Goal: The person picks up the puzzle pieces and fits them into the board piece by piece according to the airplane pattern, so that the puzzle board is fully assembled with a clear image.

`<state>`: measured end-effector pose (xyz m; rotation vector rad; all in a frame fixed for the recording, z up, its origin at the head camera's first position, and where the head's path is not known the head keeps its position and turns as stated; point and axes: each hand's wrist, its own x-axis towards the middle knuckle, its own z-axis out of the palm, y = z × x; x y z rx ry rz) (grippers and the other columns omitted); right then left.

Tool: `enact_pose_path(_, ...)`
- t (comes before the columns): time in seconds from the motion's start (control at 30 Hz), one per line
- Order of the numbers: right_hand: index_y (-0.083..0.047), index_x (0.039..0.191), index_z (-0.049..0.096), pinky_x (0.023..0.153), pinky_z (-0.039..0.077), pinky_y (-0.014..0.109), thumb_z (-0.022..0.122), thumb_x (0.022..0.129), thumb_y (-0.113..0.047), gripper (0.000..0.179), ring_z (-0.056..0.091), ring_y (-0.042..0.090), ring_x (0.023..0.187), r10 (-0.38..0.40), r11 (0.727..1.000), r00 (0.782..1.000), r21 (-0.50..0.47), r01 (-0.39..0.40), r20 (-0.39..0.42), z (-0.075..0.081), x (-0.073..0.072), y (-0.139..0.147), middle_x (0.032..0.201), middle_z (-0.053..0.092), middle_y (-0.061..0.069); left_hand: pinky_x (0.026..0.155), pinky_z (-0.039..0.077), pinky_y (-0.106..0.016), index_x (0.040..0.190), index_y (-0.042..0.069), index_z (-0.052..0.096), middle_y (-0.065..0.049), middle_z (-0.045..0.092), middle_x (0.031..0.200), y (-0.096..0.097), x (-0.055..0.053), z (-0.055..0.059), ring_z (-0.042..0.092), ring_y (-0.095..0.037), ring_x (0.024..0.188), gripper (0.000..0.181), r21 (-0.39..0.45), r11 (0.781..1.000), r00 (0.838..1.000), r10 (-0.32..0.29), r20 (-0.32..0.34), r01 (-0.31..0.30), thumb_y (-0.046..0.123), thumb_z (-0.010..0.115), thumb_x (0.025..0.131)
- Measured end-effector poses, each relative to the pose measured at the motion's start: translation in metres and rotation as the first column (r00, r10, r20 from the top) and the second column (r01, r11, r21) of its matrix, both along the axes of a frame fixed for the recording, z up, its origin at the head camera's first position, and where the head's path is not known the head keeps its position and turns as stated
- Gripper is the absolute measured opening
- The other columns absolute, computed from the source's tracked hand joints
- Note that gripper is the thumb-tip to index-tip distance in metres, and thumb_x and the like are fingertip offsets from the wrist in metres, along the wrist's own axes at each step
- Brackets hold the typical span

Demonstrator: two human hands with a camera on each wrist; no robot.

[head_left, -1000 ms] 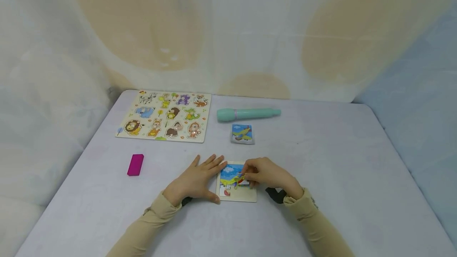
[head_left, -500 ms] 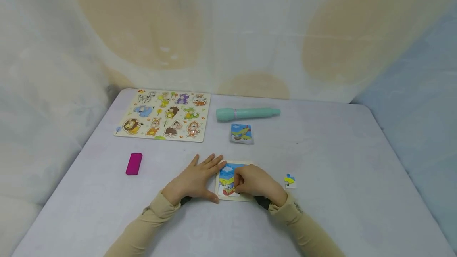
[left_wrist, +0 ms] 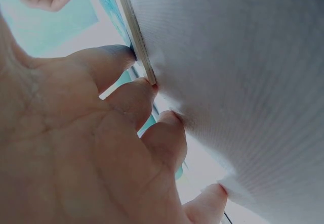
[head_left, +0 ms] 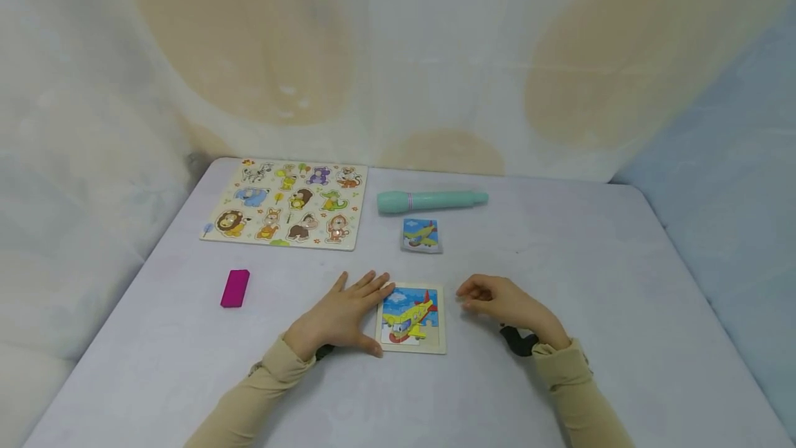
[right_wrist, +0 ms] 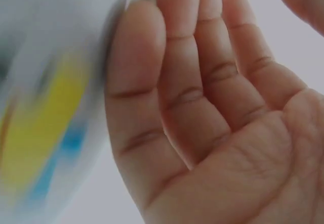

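A small wooden jigsaw puzzle point(head_left: 409, 315) with a yellow airplane lies before me. Bare wood shows at the lower right of its picture. My left hand point(head_left: 342, 313) rests at its left side, fingers spread; in the left wrist view a finger point(left_wrist: 114, 59) touches the board's edge. To the right of the board is my right hand point(head_left: 506, 303), palm down, apart from the board. Its fingers point(right_wrist: 134, 67) bend loosely, with nothing seen gripped. Beside them in the right wrist view is a blurred yellow and blue shape point(right_wrist: 45, 128). No loose piece shows in the head view.
Behind the board lies a small packet point(head_left: 421, 235) with the same airplane picture. A mint-green tube point(head_left: 432, 201) is farther back. At the back left lies an animal peg puzzle point(head_left: 286, 204), with a magenta block point(head_left: 235, 288) in front of it.
My right hand has left the puzzle and moved right, covering where a loose piece lay half a second ago. More of the airplane picture now shows in the board. The left hand stays put.
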<state>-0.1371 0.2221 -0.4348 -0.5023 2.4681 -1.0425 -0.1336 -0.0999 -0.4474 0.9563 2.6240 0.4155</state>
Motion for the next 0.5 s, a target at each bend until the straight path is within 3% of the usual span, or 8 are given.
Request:
enact_pose_path(0.13,-0.006,0.111,0.064,0.073,0.049,0.024,0.064,0.093,-0.017,0.022,0.057,0.013,0.088,-0.108,0.993,0.994,0.051,0.109,-0.034,0.004,0.009,0.029,0.098,0.065,0.004,0.115,0.01,-0.068,0.153,0.015,0.03,-0.005,0.023,0.162,0.0,0.0,-0.001,0.018,-0.031,0.151,0.109,-0.007,1.0,1.0,-0.003,0.005,0.003,0.057,0.081,0.066)
enact_pose_path(0.23,-0.005,0.111,0.062,0.07,0.046,0.022,0.07,0.087,-0.015,0.027,0.055,0.013,0.085,-0.148,0.985,0.989,0.086,0.149,-0.017,0.007,0.017,0.044,0.094,0.061,0.003,0.116,0.01,-0.067,0.153,0.015,0.029,-0.005,0.022,0.162,0.0,0.0,0.0,0.017,-0.03,0.151,0.109,-0.014,1.0,1.0,0.001,0.005,-0.001,0.057,0.081,0.066)
enact_pose_path(0.37,-0.004,0.11,0.061,0.073,0.047,0.022,0.08,0.078,-0.015,0.039,0.052,0.015,0.087,-0.127,0.987,0.992,0.096,0.127,-0.008,0.009,0.023,0.051,0.096,0.058,0.005,0.116,0.01,-0.067,0.153,0.015,0.03,-0.004,0.023,0.162,-0.001,-0.001,0.001,0.018,-0.03,0.151,0.109,-0.02,1.0,1.0,0.002,-0.005,-0.002,0.056,0.082,0.066)
enact_pose_path(0.5,-0.005,0.103,0.061,0.074,0.047,0.026,0.082,0.074,-0.014,0.037,0.052,0.016,0.086,-0.103,0.986,0.993,0.129,0.11,-0.057,0.007,0.025,0.048,0.097,0.059,0.005,0.116,0.011,-0.067,0.153,0.015,0.03,-0.005,0.023,0.162,0.0,-0.001,-0.001,0.019,-0.03,0.15,0.11,-0.015,1.0,1.0,0.0,-0.005,0.0,0.057,0.082,0.066)
